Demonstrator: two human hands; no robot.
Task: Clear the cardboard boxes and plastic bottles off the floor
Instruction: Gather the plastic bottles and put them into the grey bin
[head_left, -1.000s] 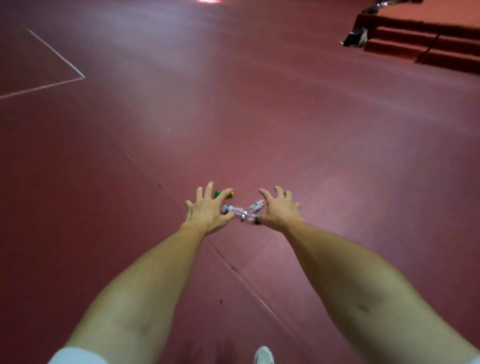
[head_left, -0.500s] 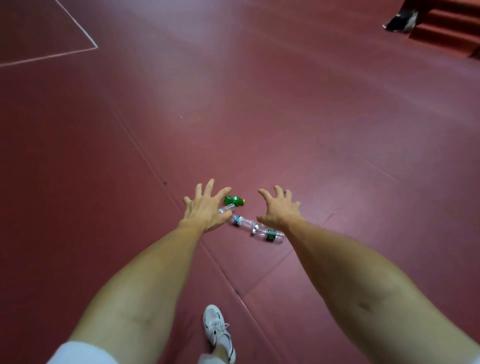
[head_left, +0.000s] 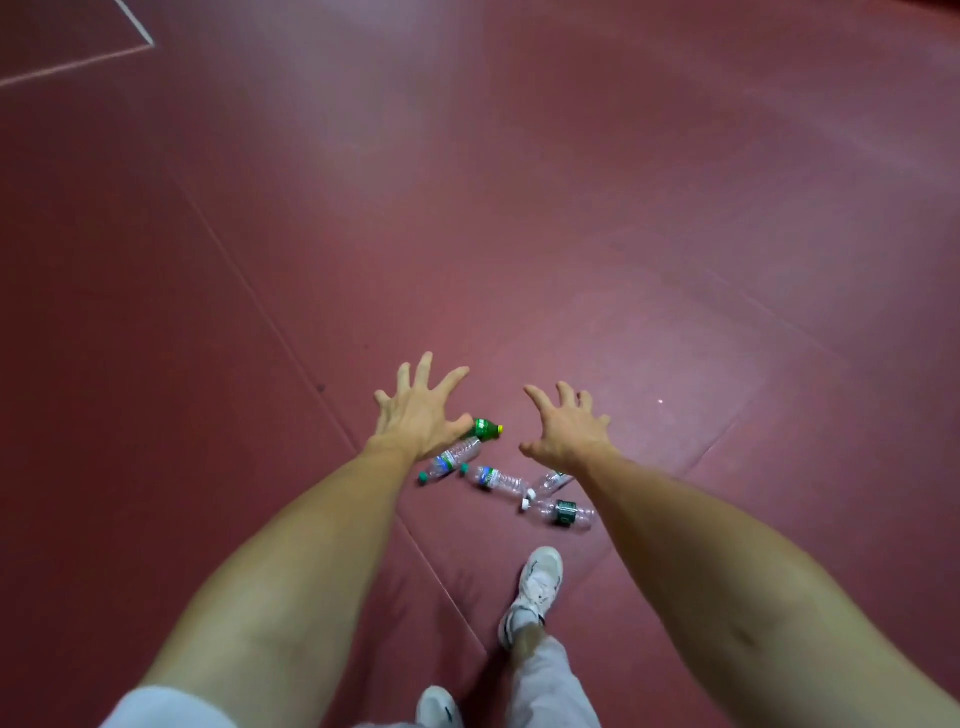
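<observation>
Just below both spread hands (head_left: 421, 415) (head_left: 569, 434) — plastic bottles (head_left: 493, 480) lie on the floor (head_left: 623, 208).

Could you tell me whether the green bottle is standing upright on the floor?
No, the green bottle lies on its side on the red floor, with its yellow cap pointing to the right of the picture.

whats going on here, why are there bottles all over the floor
A person reaches both hands down toward the red floor. The left hand and right hand are spread open, holding nothing. One green bottle and four clear water bottles lie on their sides beneath them, none picked up yet. No cardboard boxes are in view.
</observation>
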